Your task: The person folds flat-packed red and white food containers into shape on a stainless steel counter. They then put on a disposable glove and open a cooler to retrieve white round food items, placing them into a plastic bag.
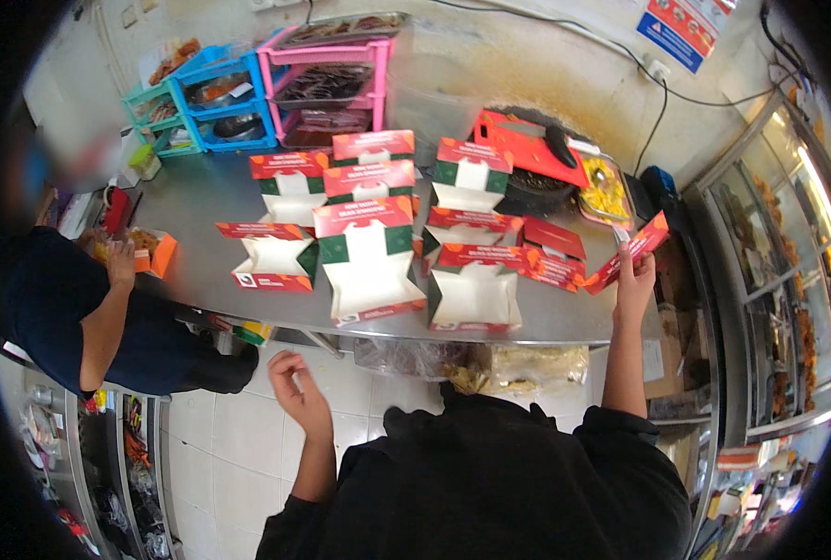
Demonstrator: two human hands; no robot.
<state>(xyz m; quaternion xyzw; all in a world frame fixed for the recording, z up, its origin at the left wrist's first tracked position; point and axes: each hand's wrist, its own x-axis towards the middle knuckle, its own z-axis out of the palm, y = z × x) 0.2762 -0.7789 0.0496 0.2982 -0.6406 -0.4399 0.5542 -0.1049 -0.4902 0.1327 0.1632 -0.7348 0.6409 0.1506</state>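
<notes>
My right hand (635,271) is raised at the right end of the steel table. Its fingers and thumb are closed on a red paper food box (647,245) that looks folded flat, with a small white patch by the fingertips. My left hand (301,397) hangs in the air over the floor in front of the table. Its fingers are loosely bent and apart, with nothing in them. Between my hands stand several red, green and white food boxes, unfolded with their white insides showing. The nearest are a tall box (369,275) and a wide box (474,297).
A co-worker (89,299) stands at the left, one hand at an orange food box (159,254). Blue trays (229,107) and a pink rack (327,56) stand at the back. A red cutting board (528,145) lies behind the boxes. A glass display case (770,243) stands at the right.
</notes>
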